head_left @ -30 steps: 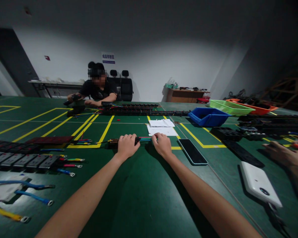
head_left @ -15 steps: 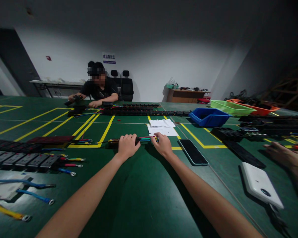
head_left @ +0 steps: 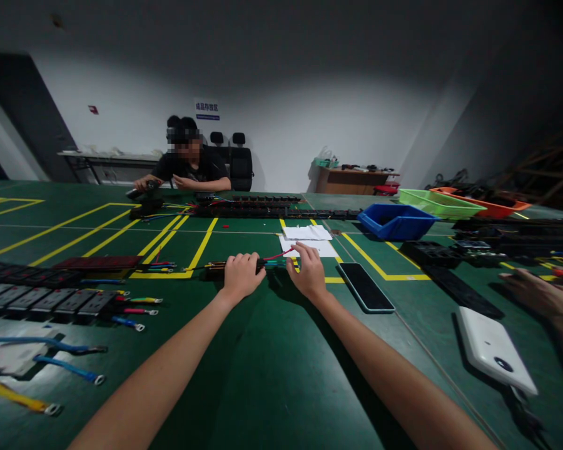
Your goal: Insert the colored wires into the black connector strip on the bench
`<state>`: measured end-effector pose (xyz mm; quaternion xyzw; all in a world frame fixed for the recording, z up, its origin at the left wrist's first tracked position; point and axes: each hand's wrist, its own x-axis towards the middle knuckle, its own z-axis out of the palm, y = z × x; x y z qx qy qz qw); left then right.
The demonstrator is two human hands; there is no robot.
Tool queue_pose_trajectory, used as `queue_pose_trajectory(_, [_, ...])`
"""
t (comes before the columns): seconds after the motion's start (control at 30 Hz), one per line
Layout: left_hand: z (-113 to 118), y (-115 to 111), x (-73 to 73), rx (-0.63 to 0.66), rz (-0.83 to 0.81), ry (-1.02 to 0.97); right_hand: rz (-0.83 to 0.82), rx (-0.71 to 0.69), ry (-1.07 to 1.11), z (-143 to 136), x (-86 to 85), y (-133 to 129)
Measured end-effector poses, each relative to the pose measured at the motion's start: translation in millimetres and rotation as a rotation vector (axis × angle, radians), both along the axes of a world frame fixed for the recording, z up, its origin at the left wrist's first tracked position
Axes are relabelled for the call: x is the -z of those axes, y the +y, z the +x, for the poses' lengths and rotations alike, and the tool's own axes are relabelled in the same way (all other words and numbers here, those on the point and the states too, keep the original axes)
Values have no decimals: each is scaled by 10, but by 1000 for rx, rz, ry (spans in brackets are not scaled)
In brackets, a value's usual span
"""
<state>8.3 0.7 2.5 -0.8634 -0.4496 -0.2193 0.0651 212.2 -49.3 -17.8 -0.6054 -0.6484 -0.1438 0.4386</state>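
Note:
My left hand point(head_left: 242, 275) is closed over the right end of a dark wired strip point(head_left: 214, 270) lying on the green table; most of that end is hidden under the fingers. From it a red wire point(head_left: 279, 255) and several blue, green and yellow wires point(head_left: 276, 264) run right. The red one slants up to the fingertips of my right hand point(head_left: 308, 270), which pinch its end. The other wires pass low beside that hand, and their ends are partly hidden by it.
Right of my hands lie a phone point(head_left: 366, 287), a white device point(head_left: 496, 350) and a blue bin point(head_left: 395, 222). White paper point(head_left: 308, 233) is just beyond. Socket strips point(head_left: 51, 303) with ring-terminal wires sit left. Another person's hand point(head_left: 542, 294) is at right; a person point(head_left: 194, 165) sits opposite.
My right fingers have lifted slightly, raising the red wire away from the other wires. My left hand stays put. The person opposite has drawn one hand up from the table.

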Motion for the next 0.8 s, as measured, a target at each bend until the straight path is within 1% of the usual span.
queue_pose_trajectory(0.13, [2,-9,-5,-14,0,12,-30,19,6,-8,8,14])
queue_pose_trajectory(0.23, [4,-18,-15,-35,-3,29,-71,102,7,-2,12,27])
queue_pose_trajectory(0.37, [3,-12,-14,-20,-23,23,-131,238,-30,-12,3,12])
queue_pose_trajectory(0.47, [4,2,-1,-10,-13,16,-225,274,-59,-20,-5,1])
queue_pose_trajectory(0.57, [4,10,10,-7,6,13,-326,257,-62,-17,-11,10])
queue_pose_trajectory(0.67, [2,7,13,-9,19,15,-389,184,-45,-7,-13,30])
queue_pose_trajectory(0.73, [0,3,12,-12,26,18,-388,143,-30,0,-11,37])
queue_pose_trajectory(0.8, [-1,1,9,-10,27,19,-335,118,1,7,-8,34])
